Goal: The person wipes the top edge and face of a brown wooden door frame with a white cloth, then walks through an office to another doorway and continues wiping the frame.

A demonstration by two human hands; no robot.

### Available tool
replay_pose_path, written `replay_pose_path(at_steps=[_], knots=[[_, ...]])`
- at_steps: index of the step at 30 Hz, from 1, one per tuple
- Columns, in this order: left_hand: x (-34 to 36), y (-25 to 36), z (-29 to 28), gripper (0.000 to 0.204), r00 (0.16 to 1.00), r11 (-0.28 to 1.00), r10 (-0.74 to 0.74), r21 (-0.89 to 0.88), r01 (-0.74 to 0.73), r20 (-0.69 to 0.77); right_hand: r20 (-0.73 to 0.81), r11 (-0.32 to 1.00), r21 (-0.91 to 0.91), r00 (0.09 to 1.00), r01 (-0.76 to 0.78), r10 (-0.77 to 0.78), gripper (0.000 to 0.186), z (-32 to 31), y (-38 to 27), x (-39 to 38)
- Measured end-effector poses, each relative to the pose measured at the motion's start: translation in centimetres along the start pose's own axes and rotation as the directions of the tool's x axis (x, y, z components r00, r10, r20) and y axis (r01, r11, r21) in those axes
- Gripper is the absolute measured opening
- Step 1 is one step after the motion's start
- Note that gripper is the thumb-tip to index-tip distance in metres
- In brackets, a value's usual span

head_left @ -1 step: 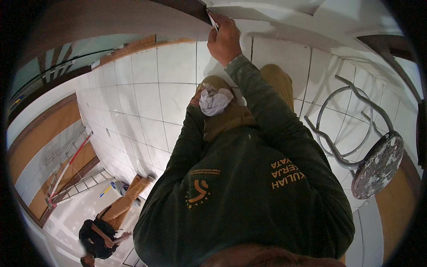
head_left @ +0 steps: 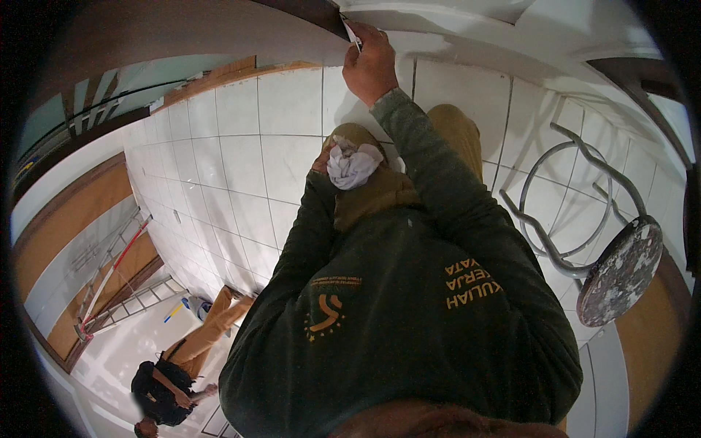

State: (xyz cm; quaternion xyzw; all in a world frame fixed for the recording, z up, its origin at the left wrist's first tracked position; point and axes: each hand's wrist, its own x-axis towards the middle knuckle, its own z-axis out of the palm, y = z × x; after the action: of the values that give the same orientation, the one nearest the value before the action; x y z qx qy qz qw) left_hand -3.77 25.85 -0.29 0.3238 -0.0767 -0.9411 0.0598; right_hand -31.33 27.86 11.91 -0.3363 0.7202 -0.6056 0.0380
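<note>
My right hand [head_left: 371, 67] reaches up to the dark brown wooden frame [head_left: 310, 10], where its edge meets the white wall. The fingers are closed around a thin, pale, flat-bladed tool [head_left: 353, 33], and its tip is at that joint. Too little of the tool shows to name its exact kind. A crumpled white cloth [head_left: 353, 166] rests over my left knee, with my left hand [head_left: 321, 159] closed on it; most of those fingers are hidden behind the cloth.
A metal-legged stool [head_left: 621, 270] with a paint-spattered round seat is to my right. White floor tiles [head_left: 237, 160] lie below. At the far left are a ladder [head_left: 131, 310] and another person [head_left: 164, 390] in dark top and tan trousers.
My right hand has shifted very slightly to the right along the frame edge. The other person has moved a little. My left hand and the cloth stay where they were.
</note>
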Motion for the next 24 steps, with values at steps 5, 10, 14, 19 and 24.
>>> replay_pose_path(at_steps=[5, 10, 14, 19, 24], knots=[[0.3, -0.5, -1.3, 0.041, 0.969, 0.96, 0.189, 0.238, -0.149, -0.157, -0.039, 0.997, 0.006, 0.996, 0.08, -0.08, 0.038, 0.1, 0.9, 0.3], [0.1, 1.0, -2.7, 0.041, 0.972, 0.981, -0.168, -0.071, 0.182, 0.165, 0.054, 0.992, 0.08, 0.994, -0.094, 0.09, 0.038, 0.1, 0.2, 0.1], [0.8, -0.3, 0.8, 0.042, 0.984, 0.999, -0.007, 0.034, 0.013, -0.178, -0.023, 1.0, 0.005, 0.999, 0.025, -0.025, 0.039, -0.1, 0.9, -0.1], [0.0, -0.4, -0.4, 0.042, 0.957, 0.911, 0.214, 0.394, -0.122, -0.197, 0.015, 1.0, -0.003, 1.0, 0.017, -0.017, 0.037, -0.6, 0.4, 0.3], [1.8, -0.7, -0.7, 0.041, 0.976, 0.928, 0.138, 0.366, -0.069, -0.166, -0.009, 0.999, -0.03, 0.999, 0.039, -0.04, 0.035, -0.7, 3.4, 0.5]])
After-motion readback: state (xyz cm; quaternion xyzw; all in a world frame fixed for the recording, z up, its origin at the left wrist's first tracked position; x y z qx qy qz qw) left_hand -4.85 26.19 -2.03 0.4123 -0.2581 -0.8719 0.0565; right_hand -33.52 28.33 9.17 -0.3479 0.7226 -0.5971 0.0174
